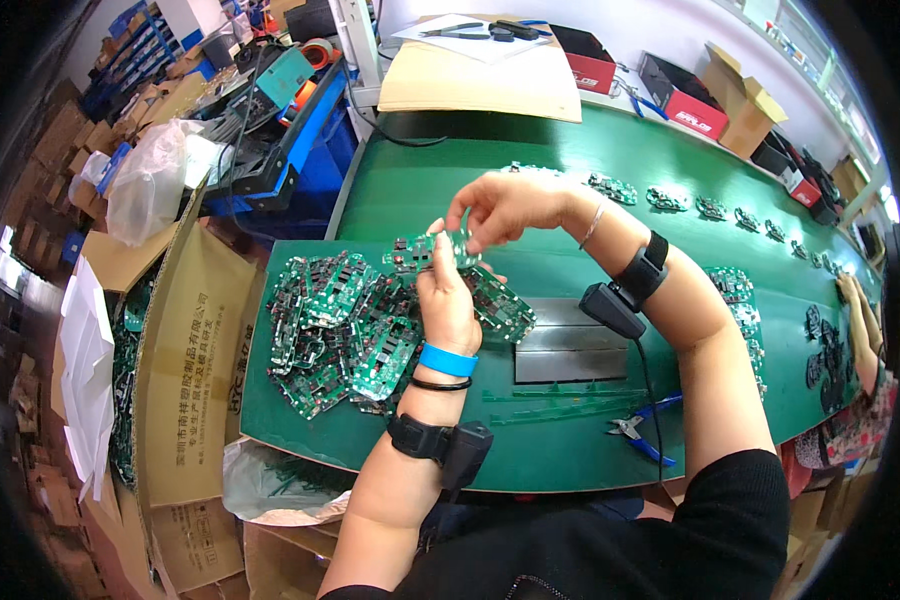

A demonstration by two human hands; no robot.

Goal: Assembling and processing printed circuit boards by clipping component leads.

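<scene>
Two hands are sharing one green circuit board [432, 250] above the worktop [570, 270]. Nearest me, my left hand [448, 305] is closing its fingers under the board's near edge, over the heap of boards [355, 330]. Just beyond, my right hand [505, 205] is pinching the board's right end from above. I am holding its long axis left to right, both hands equally close.

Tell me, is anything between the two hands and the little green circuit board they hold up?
No, nothing visible. The left hand and the right hand both grip the small green circuit board directly, above the heap of green circuit boards on the green table.
</scene>
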